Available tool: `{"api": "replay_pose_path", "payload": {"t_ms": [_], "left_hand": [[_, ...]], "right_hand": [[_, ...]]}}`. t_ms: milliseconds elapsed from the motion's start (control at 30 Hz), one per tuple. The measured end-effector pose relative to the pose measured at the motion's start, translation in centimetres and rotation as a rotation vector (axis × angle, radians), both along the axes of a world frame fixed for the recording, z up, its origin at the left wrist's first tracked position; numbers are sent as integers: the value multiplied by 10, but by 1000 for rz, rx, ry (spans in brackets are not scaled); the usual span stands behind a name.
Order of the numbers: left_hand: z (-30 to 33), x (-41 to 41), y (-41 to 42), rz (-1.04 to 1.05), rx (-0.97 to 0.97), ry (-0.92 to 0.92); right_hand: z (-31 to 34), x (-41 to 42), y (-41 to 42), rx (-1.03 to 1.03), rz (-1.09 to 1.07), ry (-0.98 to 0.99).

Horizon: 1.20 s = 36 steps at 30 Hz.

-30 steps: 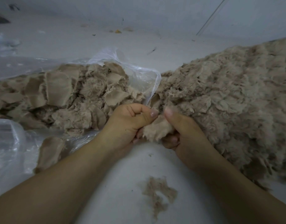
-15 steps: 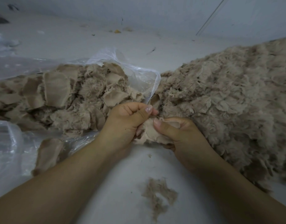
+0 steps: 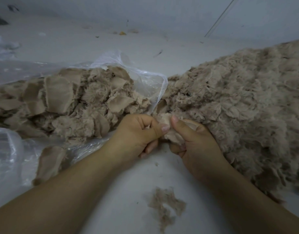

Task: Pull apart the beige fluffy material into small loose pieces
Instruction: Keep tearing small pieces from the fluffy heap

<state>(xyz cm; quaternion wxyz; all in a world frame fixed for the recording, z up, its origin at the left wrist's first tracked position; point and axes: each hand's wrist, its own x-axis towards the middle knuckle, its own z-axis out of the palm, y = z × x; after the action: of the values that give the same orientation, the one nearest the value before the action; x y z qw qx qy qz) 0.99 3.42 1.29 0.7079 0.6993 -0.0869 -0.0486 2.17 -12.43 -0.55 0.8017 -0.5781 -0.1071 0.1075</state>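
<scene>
Both hands — left hand and right hand — pinch one beige scrap thumb-to-thumb; best grip close and pull steadily outward.

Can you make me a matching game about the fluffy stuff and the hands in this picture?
Things:
1. plastic bag
2. big fluffy heap
3. small fluff clump
4. piece

Places:
A. pinched between the left hand and the right hand
B. lying alone on the floor, between the two forearms
C. on the left, see-through, holding flat-backed scraps
D. on the right, loose on the floor

Pairs: 1-C, 2-D, 3-B, 4-A
</scene>
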Motion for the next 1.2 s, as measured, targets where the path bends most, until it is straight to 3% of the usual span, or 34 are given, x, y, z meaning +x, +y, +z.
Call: {"api": "replay_pose_path", "payload": {"t_ms": [367,533,633,767,967,1067,1200], "left_hand": [[1,-3,10,-184,-21,-139],[3,-11,6,-398,186,-194],[4,-13,0,-470,338,-271],[4,-12,-1,-358,246,-355],[-3,-5,-5,238,159,-255],[-5,0,-6,235,83,-84],[-5,1,-6,283,-67,-69]], "right_hand": [[3,-3,3,69,10,63],[4,-4,4,206,-47,138],[3,-4,3,170,-42,132],[2,-2,3,100,-100,161],[4,1,3,80,-107,129],[1,1,4,-8,-74,60],[-1,1,5,-36,-68,77]]}}
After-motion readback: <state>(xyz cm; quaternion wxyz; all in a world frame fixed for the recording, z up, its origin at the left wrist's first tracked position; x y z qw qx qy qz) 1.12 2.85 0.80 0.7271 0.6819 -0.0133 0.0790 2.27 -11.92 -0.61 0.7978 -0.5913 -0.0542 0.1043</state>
